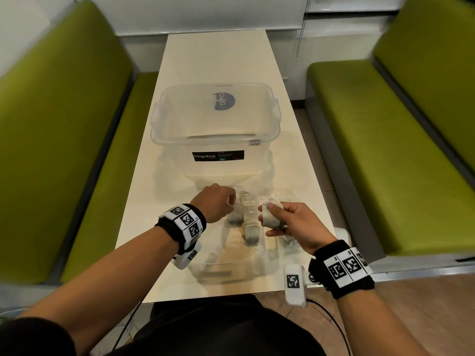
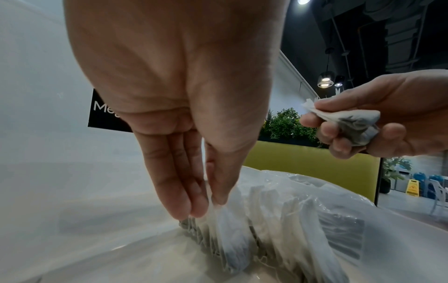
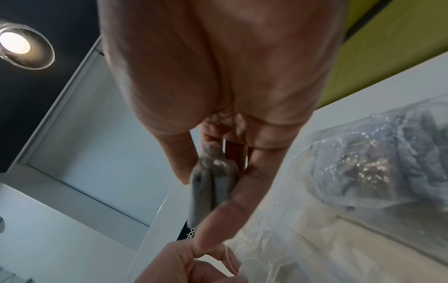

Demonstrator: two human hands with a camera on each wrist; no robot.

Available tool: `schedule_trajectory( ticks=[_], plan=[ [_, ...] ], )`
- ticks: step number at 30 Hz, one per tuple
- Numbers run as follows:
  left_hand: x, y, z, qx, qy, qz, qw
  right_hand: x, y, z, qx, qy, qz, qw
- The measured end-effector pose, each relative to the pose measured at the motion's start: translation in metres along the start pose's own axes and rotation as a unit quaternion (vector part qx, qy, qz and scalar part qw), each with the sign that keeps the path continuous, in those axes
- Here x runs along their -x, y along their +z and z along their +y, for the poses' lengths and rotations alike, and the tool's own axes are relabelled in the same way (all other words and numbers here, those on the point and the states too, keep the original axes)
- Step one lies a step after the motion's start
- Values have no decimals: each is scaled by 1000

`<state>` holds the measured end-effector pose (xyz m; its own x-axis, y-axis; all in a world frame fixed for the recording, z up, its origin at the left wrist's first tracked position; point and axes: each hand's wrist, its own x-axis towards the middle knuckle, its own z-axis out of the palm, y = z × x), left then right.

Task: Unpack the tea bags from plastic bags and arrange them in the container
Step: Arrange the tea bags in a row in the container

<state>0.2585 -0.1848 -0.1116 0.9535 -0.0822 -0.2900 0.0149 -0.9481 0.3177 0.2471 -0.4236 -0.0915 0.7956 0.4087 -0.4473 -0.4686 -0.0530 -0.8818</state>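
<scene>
A clear plastic container [image 1: 215, 140] with a black label stands in the middle of the table, nothing visible inside it. In front of it lies an open clear plastic bag [image 1: 253, 249] holding a row of white tea bags [image 1: 248, 217]. My left hand [image 1: 223, 204] pinches the top of a tea bag [image 2: 219, 216] at the row's left end, fingers pointing down. My right hand [image 1: 288, 222] hovers just right of the row and grips a small bundle of tea bags [image 1: 270, 215], also seen in the left wrist view as a grey-white bundle of tea bags [image 2: 351, 124].
The cream table [image 1: 218, 60] is narrow, with green bench seats [image 1: 401, 140] on both sides. A second sealed plastic bag of tea bags [image 3: 378, 162] lies at the right. The far half of the table behind the container holds nothing.
</scene>
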Motion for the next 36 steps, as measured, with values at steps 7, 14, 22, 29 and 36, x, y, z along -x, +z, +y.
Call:
schedule_trajectory(
  ticks=[7,14,22,29,36],
  plan=[
    [14,-21,4,80,5,41,996,1,1,1,23,-12,-17,1000],
    [40,-48,28,347,66,-57,934,7,12,-7,69,-29,-56,996],
    [44,-52,29,331,93,-83,935,10,21,-16,74,-32,-71,994],
    [52,-59,25,325,88,-56,940,5,19,-10,15,-19,-36,999],
    [58,-72,24,318,81,-18,945,2,20,-9,13,-5,-51,999]
  ],
)
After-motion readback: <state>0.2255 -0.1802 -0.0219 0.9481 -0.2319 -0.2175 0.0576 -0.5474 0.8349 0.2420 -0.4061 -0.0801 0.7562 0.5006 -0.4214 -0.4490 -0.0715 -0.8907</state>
